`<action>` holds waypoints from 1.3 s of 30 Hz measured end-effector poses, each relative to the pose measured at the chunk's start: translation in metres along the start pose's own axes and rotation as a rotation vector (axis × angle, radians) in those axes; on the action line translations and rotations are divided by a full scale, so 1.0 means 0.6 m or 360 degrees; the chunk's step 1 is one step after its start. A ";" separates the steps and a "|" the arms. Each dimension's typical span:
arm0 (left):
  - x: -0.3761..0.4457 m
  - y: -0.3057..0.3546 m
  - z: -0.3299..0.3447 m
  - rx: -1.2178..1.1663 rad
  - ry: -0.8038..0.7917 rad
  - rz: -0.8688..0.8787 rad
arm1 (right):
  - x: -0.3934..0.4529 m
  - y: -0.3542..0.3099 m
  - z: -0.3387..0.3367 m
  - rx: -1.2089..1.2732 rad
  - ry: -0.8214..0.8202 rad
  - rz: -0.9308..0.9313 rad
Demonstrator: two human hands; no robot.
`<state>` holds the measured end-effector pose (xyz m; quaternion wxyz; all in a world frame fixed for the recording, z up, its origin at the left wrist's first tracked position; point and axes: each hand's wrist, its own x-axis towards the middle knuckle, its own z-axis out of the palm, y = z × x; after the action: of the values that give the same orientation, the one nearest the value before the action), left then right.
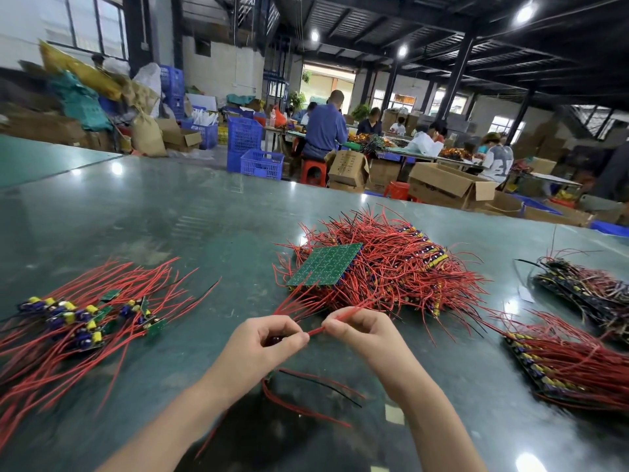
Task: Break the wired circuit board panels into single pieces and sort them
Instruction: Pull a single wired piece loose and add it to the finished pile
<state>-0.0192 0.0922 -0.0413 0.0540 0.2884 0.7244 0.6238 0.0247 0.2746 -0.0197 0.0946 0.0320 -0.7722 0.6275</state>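
Mid-break: left hand (269, 338) and right hand (357, 330) both pinching a red-wired strip (315, 332). Next, probably snapping off one piece, then dropping it onto the left singles pile (81, 321).

A green circuit board panel (325, 265) lies solder side up, tilted atop a heap of red-wired panels (394, 267) at 12 o'clock. Separated single boards (81, 321), with yellow and blue parts, lie at 9 o'clock; dark panel stacks (561, 369) sit at 3 o'clock.
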 end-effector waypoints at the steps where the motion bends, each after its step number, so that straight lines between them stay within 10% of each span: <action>1: 0.000 0.001 0.000 0.0001 -0.0001 0.0029 | -0.001 -0.002 0.000 0.0010 -0.0021 -0.0003; 11: -0.001 0.003 0.003 0.0021 -0.0189 0.0101 | 0.001 0.004 0.006 -0.0113 -0.0171 0.0002; 30: -0.002 0.008 -0.001 -0.0031 -0.0353 -0.0174 | 0.007 0.005 -0.005 0.0282 0.0441 -0.0091; 39: 0.007 0.015 -0.008 -0.1372 0.0063 -0.0643 | 0.009 0.010 0.029 -0.0141 0.0111 -0.0030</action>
<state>-0.0219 0.0908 -0.0308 0.2753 0.0811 0.4419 0.8499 0.0167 0.2594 -0.0281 0.1287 0.0131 -0.7950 0.5927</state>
